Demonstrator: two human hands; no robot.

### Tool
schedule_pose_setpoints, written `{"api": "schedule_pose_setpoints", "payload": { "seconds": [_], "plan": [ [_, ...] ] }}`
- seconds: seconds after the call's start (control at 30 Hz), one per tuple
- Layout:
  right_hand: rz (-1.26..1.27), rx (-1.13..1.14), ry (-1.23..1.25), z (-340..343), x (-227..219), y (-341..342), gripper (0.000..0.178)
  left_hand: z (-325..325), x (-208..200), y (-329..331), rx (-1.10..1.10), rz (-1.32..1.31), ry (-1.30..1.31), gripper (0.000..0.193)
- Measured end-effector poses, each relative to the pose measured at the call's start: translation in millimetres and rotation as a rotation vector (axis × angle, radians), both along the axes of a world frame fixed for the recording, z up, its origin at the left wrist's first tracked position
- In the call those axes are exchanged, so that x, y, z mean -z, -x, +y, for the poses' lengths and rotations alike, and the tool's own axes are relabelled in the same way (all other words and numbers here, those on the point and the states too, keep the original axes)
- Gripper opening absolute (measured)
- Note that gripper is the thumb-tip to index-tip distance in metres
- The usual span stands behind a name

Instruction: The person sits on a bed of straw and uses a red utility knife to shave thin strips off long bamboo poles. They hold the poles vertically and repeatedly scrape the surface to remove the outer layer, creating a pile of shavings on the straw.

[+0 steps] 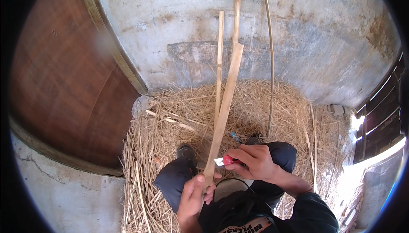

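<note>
My left hand (192, 197) is closed around the lower end of a long, flat bamboo strip (226, 105), which slants up and away toward the wall. To the right of that strip, my right hand (256, 162) grips a red utility knife (230, 160). Its short, bright blade points left and lies close beside the strip; whether the two touch I cannot tell. Both hands are between my bent knees, above my lap. A dark cord-like loop curves across a pale patch below the knife.
Two bamboo strips (220, 54) (237, 16) and a thin, bent stick (270, 41) lean against the stained wall (311, 45). Straw and split pieces (170, 120) cover the floor. A brown panel (72, 84) stands left; a slatted opening (381, 105) lets in light at right.
</note>
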State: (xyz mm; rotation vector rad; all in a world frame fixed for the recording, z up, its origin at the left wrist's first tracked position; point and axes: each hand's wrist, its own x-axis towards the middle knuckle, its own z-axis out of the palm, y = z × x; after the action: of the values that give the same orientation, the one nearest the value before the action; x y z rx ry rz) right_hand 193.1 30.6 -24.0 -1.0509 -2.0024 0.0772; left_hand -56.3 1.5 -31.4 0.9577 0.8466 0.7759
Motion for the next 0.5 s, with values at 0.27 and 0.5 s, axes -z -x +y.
{"api": "schedule_pose_setpoints", "payload": {
  "seconds": [0.27,0.5],
  "plan": [
    [-0.034,0.013,-0.088,0.6,3.3,7.0,0.043,-5.5,1.1,-13.5,-0.075,0.176,-0.237,0.04],
    [-0.038,0.006,-0.137,0.3,6.9,12.6,0.044,-7.2,-3.2,-16.8,-0.101,0.284,-0.347,0.035]
  ]
}}
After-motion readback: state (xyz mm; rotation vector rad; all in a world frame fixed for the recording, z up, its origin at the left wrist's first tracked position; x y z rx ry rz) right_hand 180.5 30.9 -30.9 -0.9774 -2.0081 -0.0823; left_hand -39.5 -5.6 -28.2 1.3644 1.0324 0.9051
